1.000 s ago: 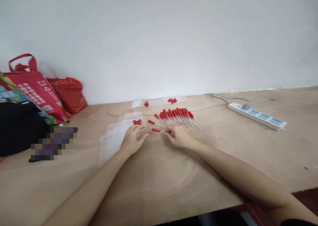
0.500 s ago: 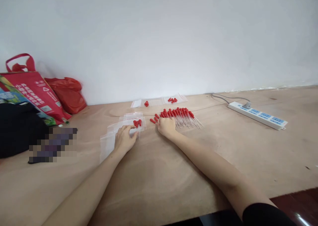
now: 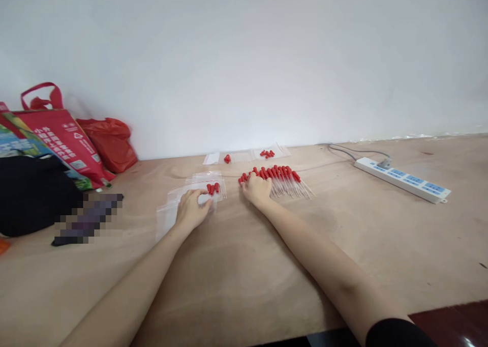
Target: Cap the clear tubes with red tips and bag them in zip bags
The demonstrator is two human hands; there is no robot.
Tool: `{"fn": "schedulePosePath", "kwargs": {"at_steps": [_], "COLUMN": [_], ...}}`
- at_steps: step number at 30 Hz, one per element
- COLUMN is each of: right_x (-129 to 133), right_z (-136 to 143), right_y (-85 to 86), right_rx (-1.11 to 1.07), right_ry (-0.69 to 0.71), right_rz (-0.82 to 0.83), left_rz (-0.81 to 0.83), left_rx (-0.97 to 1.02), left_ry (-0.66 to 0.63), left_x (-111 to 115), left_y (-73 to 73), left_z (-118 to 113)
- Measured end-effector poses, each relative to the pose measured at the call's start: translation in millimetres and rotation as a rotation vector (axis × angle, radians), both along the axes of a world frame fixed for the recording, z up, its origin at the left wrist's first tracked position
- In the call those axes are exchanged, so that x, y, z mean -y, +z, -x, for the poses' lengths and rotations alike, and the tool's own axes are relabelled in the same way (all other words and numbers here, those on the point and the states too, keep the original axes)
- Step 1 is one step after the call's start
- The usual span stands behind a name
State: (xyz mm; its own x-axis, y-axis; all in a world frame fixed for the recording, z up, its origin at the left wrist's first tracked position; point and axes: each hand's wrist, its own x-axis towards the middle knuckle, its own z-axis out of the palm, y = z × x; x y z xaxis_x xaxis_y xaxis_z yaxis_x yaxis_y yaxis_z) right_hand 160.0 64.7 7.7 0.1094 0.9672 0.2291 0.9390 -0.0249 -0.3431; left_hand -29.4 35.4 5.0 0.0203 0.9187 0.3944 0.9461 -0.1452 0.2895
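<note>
My right hand (image 3: 257, 190) bends over the left end of a row of glass droppers (image 3: 284, 176) with red rubber bulbs. Its fingers curl around several of them, and the palm hides their tubes. The bulbs point to the wall and the thin clear tubes towards me. My left hand (image 3: 191, 208) rests on overlapping clear zip bags (image 3: 165, 217), its thumb and fingers apart and nothing gripped between them. Just beyond its fingertips, three red bulbs (image 3: 213, 188) with tubes lie at the right edge of the bags.
By the wall lie flat bags with red bulbs (image 3: 267, 154) and clear tubes (image 3: 241, 156). A white power strip (image 3: 402, 179) with a grey cable stands at right. Red bags (image 3: 109, 143), a black cloth item (image 3: 36, 194) and a blurred dark object (image 3: 89, 220) occupy the left.
The loose red-bulbed droppers left of my right hand have been drawn rightward against the row. My right hand's fingers have spread over the row's end. My left hand stays nearly still.
</note>
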Motion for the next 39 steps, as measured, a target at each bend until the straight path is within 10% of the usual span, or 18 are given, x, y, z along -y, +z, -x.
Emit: {"fn": "schedulePosePath", "kwargs": {"at_steps": [11, 21, 31, 35, 39], "right_x": [-7, -15, 26, 57, 78], "right_z": [50, 59, -26, -70, -84], "right_y": [5.7, 12.1, 1.7, -13.1, -20.5], "right_rx": [-0.010, -0.065, -0.199, -0.313, -0.258], "right_ry": [0.124, 0.102, 0.399, 0.615, 0.706], "right_rz": [0.078, 0.194, -0.025, -0.138, -0.198], "left_rz": [0.128, 0.154, 0.035, 0.259, 0.372], "left_rx": [-0.050, 0.090, 0.417, 0.705, 0.850], "left_ry": [0.032, 0.072, -0.200, -0.443, -0.415], "left_x": [-66, -77, -18, 25, 47], "left_y": [7.7, 7.6, 8.0, -0.7, -5.3], "left_z": [-5, -17, -31, -41, -49]}}
